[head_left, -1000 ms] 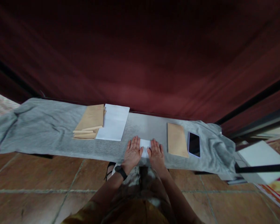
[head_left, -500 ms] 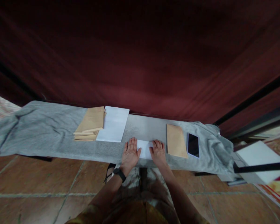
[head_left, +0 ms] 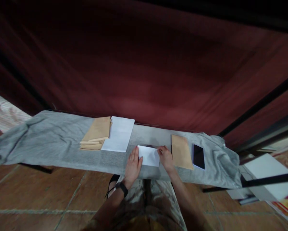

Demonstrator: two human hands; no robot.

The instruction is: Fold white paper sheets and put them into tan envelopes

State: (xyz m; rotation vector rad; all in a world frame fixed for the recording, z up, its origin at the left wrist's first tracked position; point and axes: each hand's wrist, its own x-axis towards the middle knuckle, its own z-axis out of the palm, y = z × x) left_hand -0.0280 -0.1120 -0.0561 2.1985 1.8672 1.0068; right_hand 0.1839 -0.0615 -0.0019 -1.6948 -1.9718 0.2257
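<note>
A folded white sheet of paper (head_left: 148,156) lies on the grey cloth between my two hands. Along its left edge rests my left hand (head_left: 132,166), fingers stretched out and thumb apart; a black watch is on that wrist. My right hand (head_left: 167,158) has its fingers bent at the sheet's upper right corner and pinches it there. Just right of that hand lies a single brown envelope (head_left: 181,152). To the left, a stack of brown envelopes (head_left: 98,129) partly covers larger white paper (head_left: 119,133).
A phone (head_left: 198,156) lies dark screen up, right of the single envelope. The grey cloth (head_left: 59,136) covers a narrow bench, wrinkled at both ends. Dark red fabric (head_left: 144,86) hangs behind it. White boards (head_left: 270,175) stand low at the right, above the tiled floor (head_left: 91,192).
Both hands lay flat on the folded sheet before. Now the left has slid to its left edge and the right has curled at its upper right corner, uncovering more paper. The view has tilted slightly.
</note>
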